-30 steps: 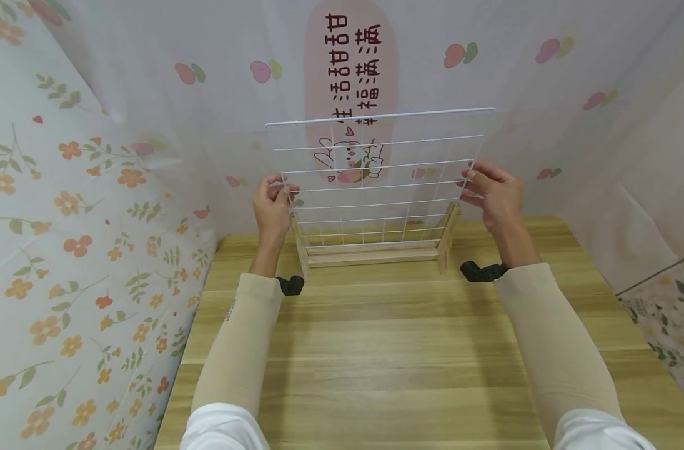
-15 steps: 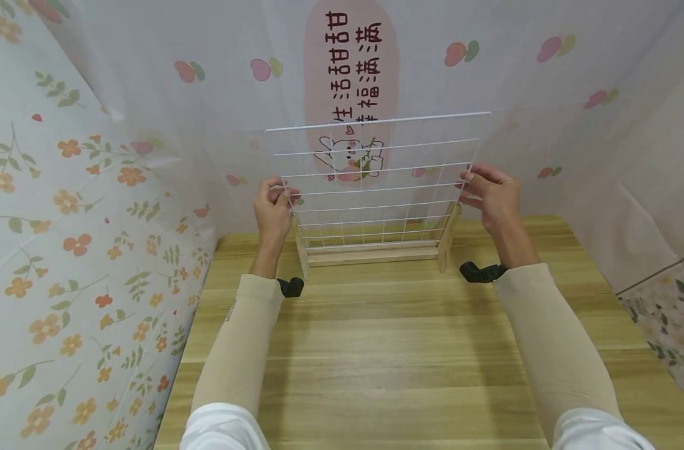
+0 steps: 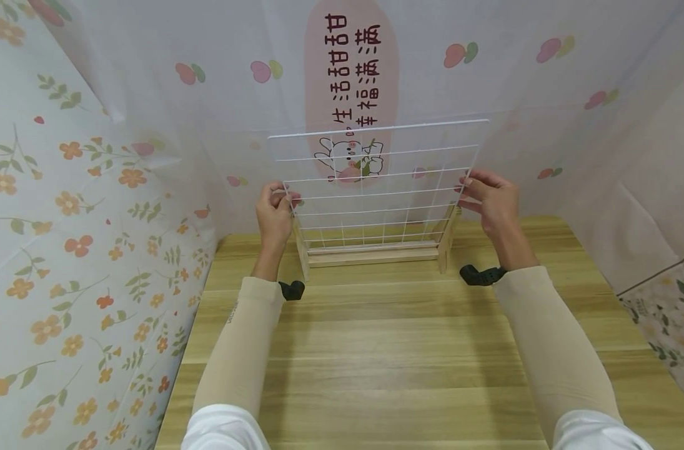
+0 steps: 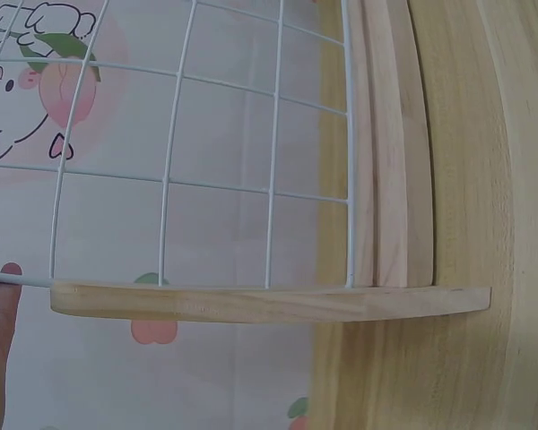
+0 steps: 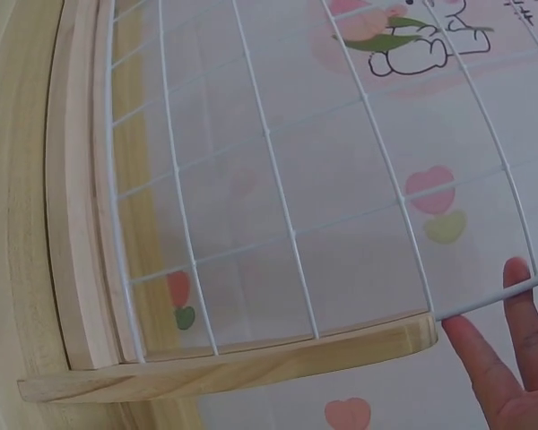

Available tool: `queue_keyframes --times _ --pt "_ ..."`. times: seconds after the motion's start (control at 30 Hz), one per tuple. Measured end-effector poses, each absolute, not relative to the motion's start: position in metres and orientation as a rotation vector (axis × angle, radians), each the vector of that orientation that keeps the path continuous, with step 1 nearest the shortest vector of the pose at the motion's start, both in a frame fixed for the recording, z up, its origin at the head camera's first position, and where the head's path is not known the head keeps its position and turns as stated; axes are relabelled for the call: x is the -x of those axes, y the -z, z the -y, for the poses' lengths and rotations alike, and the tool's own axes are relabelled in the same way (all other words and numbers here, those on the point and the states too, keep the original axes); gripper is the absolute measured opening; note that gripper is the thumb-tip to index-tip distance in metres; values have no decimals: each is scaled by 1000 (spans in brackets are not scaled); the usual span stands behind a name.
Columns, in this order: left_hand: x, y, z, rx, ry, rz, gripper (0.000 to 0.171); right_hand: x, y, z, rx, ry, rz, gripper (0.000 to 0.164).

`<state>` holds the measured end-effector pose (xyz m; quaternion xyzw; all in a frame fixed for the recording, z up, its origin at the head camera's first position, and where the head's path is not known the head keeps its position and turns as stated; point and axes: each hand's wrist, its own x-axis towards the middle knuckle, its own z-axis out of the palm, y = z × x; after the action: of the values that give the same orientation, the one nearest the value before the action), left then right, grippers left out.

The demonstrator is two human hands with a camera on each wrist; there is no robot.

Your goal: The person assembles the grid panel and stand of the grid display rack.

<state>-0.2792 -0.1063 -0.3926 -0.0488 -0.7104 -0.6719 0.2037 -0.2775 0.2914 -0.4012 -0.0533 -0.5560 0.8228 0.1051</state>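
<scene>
A white wire grid panel (image 3: pixel 378 129) stands upright, leaning, in a light wooden stand (image 3: pixel 372 255) with two side pieces and a crossbar. My left hand (image 3: pixel 274 212) pinches the panel's left edge between thumb and fingers, just above the stand's side. On the opposite edge, my right hand (image 3: pixel 498 203) pinches the wire at about the same height. The left wrist view shows the panel's lower wire right beside the crossbar (image 4: pixel 390 161), inside the side piece (image 4: pixel 269 304). Seen from the right wrist, fingers (image 5: pixel 524 336) lie along the edge wire past the other side piece (image 5: pixel 233 372).
The stand sits toward the back of a wood-grain table (image 3: pixel 364 350). Behind it hangs a pale cloth (image 3: pixel 229 125) printed with fruit, a rabbit and writing. A floral cloth (image 3: pixel 94 250) covers the left side. Black wrist mounts (image 3: pixel 479 273) stick out from both forearms.
The panel's top edge has sunk lower in the head view, more on the right end. Both hands have gone down slightly with it, keeping their hold. The stand has stayed put.
</scene>
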Motion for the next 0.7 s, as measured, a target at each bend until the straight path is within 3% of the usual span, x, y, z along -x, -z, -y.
queue_keyframes --times 0.7 --pt "278 402 108 182 1879 1967 13 276 408 -291 154 -2389 1691 13"
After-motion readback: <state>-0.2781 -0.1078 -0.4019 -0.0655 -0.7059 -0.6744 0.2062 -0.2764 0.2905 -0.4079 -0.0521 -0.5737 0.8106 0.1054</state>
